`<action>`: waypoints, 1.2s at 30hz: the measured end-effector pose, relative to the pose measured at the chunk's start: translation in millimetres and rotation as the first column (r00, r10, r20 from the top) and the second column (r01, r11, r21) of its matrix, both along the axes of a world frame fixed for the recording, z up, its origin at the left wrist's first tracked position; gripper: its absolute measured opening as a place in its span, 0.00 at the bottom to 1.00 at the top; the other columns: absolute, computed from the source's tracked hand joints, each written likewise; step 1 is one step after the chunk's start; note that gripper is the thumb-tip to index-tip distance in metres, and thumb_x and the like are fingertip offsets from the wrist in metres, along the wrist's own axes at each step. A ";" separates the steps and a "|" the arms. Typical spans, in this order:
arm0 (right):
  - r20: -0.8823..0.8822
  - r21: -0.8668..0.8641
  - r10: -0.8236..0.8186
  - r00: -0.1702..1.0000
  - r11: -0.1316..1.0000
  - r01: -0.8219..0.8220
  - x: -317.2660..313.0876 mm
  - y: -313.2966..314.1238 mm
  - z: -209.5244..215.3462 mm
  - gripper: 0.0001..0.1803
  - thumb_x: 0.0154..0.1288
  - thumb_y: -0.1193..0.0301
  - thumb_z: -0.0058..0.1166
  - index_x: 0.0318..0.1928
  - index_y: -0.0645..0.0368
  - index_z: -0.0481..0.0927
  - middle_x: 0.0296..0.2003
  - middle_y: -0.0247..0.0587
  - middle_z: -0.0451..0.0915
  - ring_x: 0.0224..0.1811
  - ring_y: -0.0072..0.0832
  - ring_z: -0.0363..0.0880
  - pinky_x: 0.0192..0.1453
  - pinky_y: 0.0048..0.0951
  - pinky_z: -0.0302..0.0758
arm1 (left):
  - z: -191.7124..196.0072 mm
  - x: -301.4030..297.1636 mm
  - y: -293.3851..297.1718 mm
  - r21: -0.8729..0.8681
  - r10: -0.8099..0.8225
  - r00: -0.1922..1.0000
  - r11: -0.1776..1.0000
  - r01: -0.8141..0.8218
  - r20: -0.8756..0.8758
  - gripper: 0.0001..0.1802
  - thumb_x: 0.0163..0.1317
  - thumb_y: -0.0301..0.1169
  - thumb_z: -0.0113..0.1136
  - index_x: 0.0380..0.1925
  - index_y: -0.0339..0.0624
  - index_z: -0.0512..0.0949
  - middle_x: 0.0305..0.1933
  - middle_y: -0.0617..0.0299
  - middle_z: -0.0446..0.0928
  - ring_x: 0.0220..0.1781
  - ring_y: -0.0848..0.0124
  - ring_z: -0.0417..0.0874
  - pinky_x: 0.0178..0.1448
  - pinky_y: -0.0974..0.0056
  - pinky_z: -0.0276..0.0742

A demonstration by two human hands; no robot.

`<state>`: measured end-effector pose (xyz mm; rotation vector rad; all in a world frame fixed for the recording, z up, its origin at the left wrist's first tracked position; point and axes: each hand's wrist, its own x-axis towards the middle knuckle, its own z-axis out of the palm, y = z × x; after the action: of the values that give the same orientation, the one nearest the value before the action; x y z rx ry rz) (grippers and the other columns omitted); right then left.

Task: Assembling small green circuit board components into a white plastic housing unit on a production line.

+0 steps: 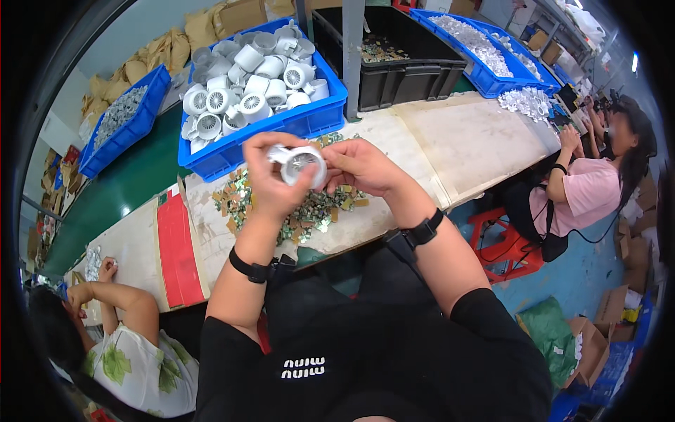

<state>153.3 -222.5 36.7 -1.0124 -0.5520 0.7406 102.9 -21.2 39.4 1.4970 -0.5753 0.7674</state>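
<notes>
Has a plain pale grey wall (130, 34) at upper left and a blue painted floor (508, 299) at lower right, with a red plastic stool (526, 254) standing on it. Includes a long cream-covered worktop (478, 149), a smooth green surface (126, 211) toward the left and an upright grey metal post (353, 56). Gets white light from a slim bright lamp (635, 61) at upper right.

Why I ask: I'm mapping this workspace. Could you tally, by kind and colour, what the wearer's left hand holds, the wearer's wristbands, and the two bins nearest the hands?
White round housing in left hand: 1
Black wristbands: 2
Blue bin: 1
Black bin: 1
Total: 5
</notes>
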 end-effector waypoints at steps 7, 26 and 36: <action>-0.264 0.262 -0.560 0.785 0.742 0.617 101.0 -92.3 -69.8 0.12 0.73 0.68 0.52 0.39 0.63 0.83 0.17 0.25 0.67 0.18 0.20 0.64 0.23 0.25 0.61 | -22.5 28.8 59.9 -0.344 0.121 0.992 0.933 -0.108 0.018 0.42 0.71 0.50 0.65 0.65 0.41 0.49 0.48 0.51 0.76 0.45 0.50 0.89 0.54 0.47 0.88; 0.794 -0.382 -0.295 0.531 0.437 0.815 92.2 -42.3 -80.8 0.10 0.58 0.73 0.61 0.38 0.63 0.89 0.31 0.43 0.86 0.32 0.29 0.83 0.42 0.31 0.80 | -30.4 31.4 84.3 -0.668 -0.226 0.909 0.741 -0.073 -0.350 0.18 0.82 0.40 0.46 0.51 0.36 0.77 0.49 0.54 0.84 0.51 0.65 0.86 0.55 0.58 0.83; 0.897 -0.379 -0.069 0.436 0.386 0.841 82.7 -42.7 -68.0 0.14 0.64 0.71 0.62 0.51 0.53 0.88 0.39 0.41 0.84 0.40 0.36 0.84 0.46 0.35 0.79 | -31.5 26.7 68.5 -0.701 -0.533 0.823 0.663 0.261 -0.197 0.29 0.76 0.55 0.44 0.49 0.39 0.79 0.46 0.53 0.81 0.42 0.58 0.86 0.35 0.59 0.82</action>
<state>235.9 -265.2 -31.3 -2.3717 -0.5407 -0.2198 129.7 47.3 7.8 0.7732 -0.2676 0.2379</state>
